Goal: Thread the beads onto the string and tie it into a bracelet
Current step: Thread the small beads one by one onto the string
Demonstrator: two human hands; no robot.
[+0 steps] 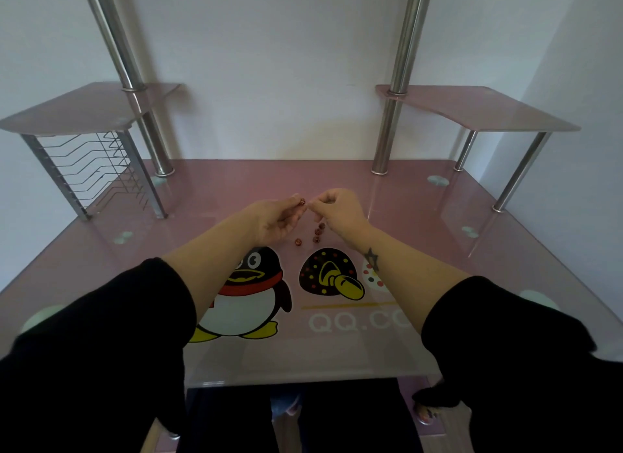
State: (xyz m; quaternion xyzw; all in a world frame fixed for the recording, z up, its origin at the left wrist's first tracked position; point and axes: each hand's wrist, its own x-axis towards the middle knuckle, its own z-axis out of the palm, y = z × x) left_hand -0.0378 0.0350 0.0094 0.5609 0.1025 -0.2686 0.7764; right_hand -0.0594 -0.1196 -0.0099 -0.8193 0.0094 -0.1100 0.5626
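Observation:
My left hand (274,218) pinches a small dark red patterned bead (302,201) at its fingertips, held above the pink glass desk (421,236). My right hand (340,209) is close beside it, fingers curled, its fingertips pinched together right next to the bead; the string is too thin to make out. Several more dark red beads (317,231) lie loose on the desk just below and between my hands, one of them (298,241) a little to the left.
The desk carries a printed penguin (249,294) and a mushroom picture (328,272) near me. Two chrome posts (387,128) rise at the back, holding raised pink side shelves (488,110). A wire rack (97,169) stands at back left.

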